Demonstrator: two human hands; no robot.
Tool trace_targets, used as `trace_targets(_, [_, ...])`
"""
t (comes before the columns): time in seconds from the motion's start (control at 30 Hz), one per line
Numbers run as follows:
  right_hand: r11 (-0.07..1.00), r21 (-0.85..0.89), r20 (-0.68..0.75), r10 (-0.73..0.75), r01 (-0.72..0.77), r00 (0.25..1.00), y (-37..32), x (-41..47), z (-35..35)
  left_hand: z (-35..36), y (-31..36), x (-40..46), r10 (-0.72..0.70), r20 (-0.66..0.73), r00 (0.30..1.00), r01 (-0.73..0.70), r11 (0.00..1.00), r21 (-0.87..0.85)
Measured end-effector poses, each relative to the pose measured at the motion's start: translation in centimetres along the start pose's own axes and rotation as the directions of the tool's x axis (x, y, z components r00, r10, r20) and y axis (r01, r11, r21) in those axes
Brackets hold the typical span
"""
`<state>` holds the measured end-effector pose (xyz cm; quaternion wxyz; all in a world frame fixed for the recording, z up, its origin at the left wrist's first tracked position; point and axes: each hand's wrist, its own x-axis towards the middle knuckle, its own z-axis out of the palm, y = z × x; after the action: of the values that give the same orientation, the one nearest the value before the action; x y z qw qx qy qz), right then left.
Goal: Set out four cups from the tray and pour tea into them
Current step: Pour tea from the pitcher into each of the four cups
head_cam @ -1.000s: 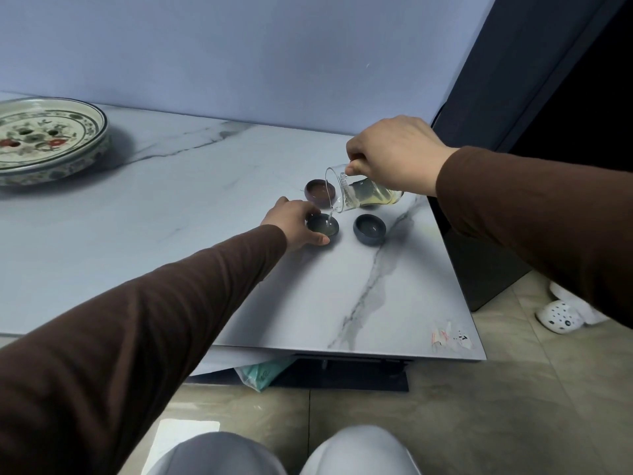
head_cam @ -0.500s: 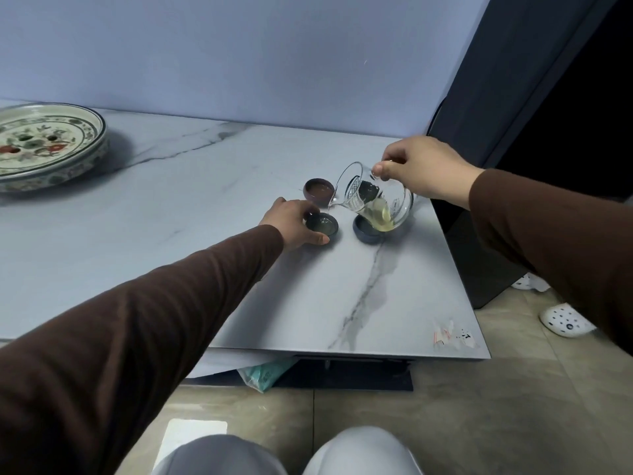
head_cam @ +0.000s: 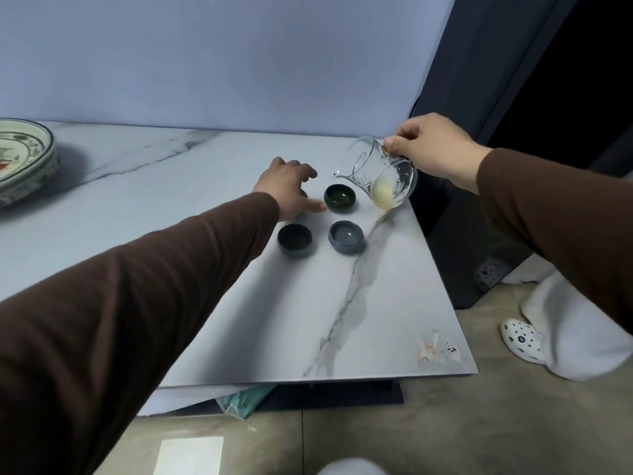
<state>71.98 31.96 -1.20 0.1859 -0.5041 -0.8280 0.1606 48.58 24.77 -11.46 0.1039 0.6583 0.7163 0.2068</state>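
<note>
Three small cups stand on the marble table (head_cam: 191, 255): a dark green one (head_cam: 339, 198), a dark grey one (head_cam: 294, 240) and a blue-grey one (head_cam: 346, 237). My left hand (head_cam: 291, 186) hovers just left of the green cup with its fingers spread. It covers the spot where a brown cup stood, and that cup is hidden. My right hand (head_cam: 431, 149) grips the handle of a glass pitcher (head_cam: 376, 176), held above the table right of the green cup. The pitcher's spout points left, and a little yellow tea sits in its bottom.
The patterned tray (head_cam: 27, 159) lies at the far left of the table. The table's right edge runs close to the cups, beside a dark cabinet (head_cam: 479, 234). A white clog (head_cam: 520, 341) and white trousers are on the floor to the right. Sticker scraps (head_cam: 438, 347) mark the near corner.
My right hand tipped the pitcher back from pouring and lifted it to the right. My left hand let go of the green cup and moved left and back over the brown cup.
</note>
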Motion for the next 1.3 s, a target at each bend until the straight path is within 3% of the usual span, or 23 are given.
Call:
trace_targets(0.23, [0.97,-0.234,0.043,-0.051,0.06,0.998,0.6,2.5,0.1,1.4,1.4,4.3,-0.021,0.147,0.989,0.0,0.99,0.141])
trace_targets(0.43, [0.931,-0.345,0.082,-0.098,0.12,0.992,0.5,3.9,0.9,2.5,1.8,5.0,-0.098,0.15,0.984,0.083,0.991,0.102])
trace_targets(0.67, [0.87,-0.452,0.115,-0.164,0.198,0.98,-0.2,4.6,1.7,3.3,1.3,5.5,-0.093,0.164,0.982,0.084,0.995,0.062])
trace_targets(1.3, [0.755,-0.562,0.145,-0.312,0.337,0.939,-2.5,4.3,2.0,3.5,1.1,5.8,-0.098,0.162,0.982,0.089,0.994,0.065])
